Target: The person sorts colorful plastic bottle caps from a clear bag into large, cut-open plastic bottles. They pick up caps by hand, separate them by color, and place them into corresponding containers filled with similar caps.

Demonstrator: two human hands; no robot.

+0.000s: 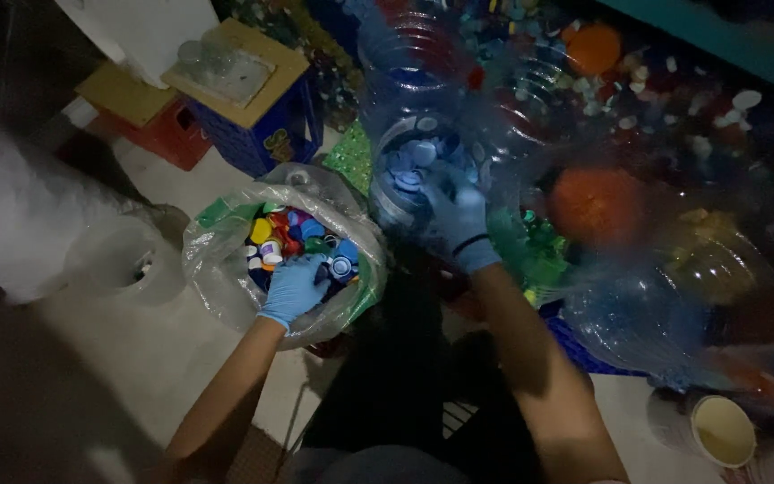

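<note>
Dim concrete floor [118,376] is crowded with sorted bottle caps. Left hand [296,287] is buried in a clear bag of mixed caps [226,269] — grip unclear; right hand [459,215] is closed over blue caps [409,166] at a cut bottle's mouth [387,193] — best released low inside.

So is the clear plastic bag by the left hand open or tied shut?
Open: the clear plastic bag's mouth is spread wide, mixed-colour bottle caps show inside, and the left hand reaches in.
</note>
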